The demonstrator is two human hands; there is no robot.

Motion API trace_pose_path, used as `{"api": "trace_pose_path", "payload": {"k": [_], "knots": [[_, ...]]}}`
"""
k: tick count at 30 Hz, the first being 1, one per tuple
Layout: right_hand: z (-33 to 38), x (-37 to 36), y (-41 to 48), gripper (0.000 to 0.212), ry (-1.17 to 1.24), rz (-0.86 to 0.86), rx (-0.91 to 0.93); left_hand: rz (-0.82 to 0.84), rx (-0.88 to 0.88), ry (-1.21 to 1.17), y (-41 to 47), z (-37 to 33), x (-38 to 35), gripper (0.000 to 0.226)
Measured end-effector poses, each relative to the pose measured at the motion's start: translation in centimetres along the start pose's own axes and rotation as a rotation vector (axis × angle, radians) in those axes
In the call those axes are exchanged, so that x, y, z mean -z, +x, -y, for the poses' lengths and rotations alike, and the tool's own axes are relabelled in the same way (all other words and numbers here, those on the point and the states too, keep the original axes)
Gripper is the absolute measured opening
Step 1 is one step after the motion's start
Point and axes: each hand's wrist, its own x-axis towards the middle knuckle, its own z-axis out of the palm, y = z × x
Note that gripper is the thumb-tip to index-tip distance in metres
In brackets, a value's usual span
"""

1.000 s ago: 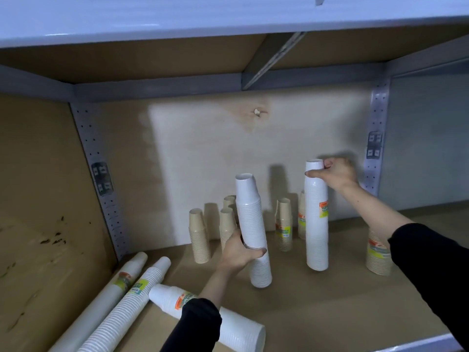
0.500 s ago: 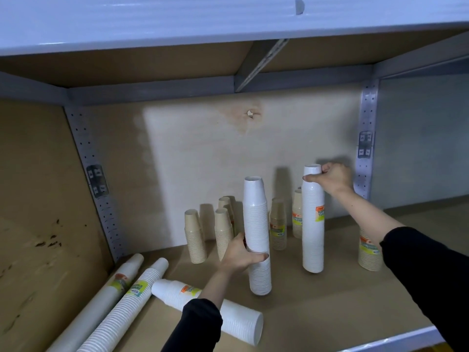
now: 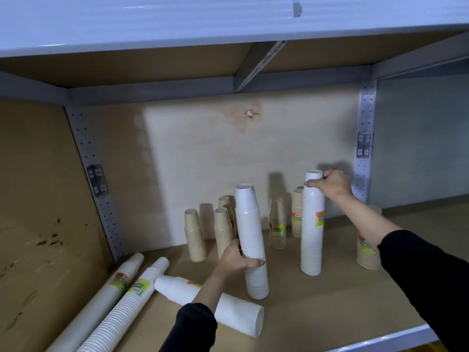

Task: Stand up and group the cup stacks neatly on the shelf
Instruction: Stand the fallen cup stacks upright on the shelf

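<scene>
Straightened white stacks (image 3: 251,240), hands (image 3: 234,260) gripping

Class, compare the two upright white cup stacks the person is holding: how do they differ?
The left-held white plastic cup stack leans and shows no label; the right-held white plastic cup stack stands straighter with a yellow label. The left hand holds mid-height, the right hand near the top. Both stand on the shelf.

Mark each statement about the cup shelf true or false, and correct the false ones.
1. The left hand grips a standing white stack. True.
2. The right hand holds the other white stack at its base. False: near its top.
3. Three white stacks lie flat at front left. True.
4. All the tan stacks lie on their sides. False: they stand upright.
</scene>
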Motion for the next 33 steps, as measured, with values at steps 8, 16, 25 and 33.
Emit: {"api": "trace_pose_path", "payload": {"k": [8, 16, 25, 33], "knots": [[0.5, 0.2, -0.1, 0.043, -0.021, 0.032, -0.025, 0.028, -0.014, 0.129, 0.5, -0.3, 0.6, 0.072], [0.7, 0.3, -0.5, 0.042, -0.019, 0.052, -0.043, 0.073, -0.012, 0.151, 0.6, -0.4, 1.1, 0.076], [0.6, 0.5, -0.9, 0.031, -0.038, 0.067, -0.024, 0.050, -0.026, 0.199, 0.3, -0.6, 1.7, 0.074], [0.9, 1.4, -2.6, 0.024, -0.050, 0.061, -0.046, -0.009, -0.029, 0.296, -0.6, -0.8, 2.4, 0.069]]}}
